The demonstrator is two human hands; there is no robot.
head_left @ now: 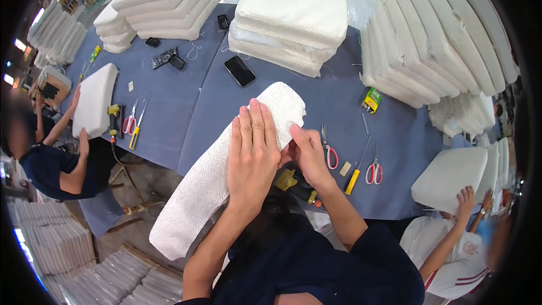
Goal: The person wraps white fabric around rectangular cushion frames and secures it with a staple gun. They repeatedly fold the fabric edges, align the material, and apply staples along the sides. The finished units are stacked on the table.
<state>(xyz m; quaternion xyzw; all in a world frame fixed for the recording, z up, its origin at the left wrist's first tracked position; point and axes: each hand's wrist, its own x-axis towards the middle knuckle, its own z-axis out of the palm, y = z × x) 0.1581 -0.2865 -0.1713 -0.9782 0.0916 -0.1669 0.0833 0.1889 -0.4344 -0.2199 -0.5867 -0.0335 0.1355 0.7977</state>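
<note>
- The right hand (307, 155) is partly tucked behind the white textured cushion (214, 175), so its fingertips are hidden.
- A yellow-and-black tool (293, 183) is largely covered by the hands.
- The co-worker at the left (39, 152) is blurred.
- The stacked cushions at the right (446, 39) are cut off by the rim.

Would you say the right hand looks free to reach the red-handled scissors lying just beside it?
Probably yes: the right hand grips the cushion edge, and the scissors lie beside it on bare table.
</note>
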